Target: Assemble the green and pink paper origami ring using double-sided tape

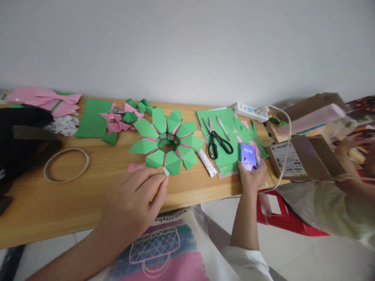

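My left hand (133,199) pinches a small white strip (166,171) between thumb and forefinger. The strip's tip is at the front edge of a folded paper flower (155,145), green outside with pink between its petals. At the right, my right hand (252,175) is closed around a phone (249,156) whose lit screen shows the time. Black-handled scissors (215,140) lie on green paper sheets (230,162) left of the phone. A white printed packet (207,163) rests between flower and sheets.
Folded pink pieces (118,121) and a green sheet (93,117) lie left of the flower, above a tape ring (66,165). White scraps (65,125) sit farther left. A power strip (250,112), a cable and a cardboard box (313,156) stand right, near another person's arm (351,168).
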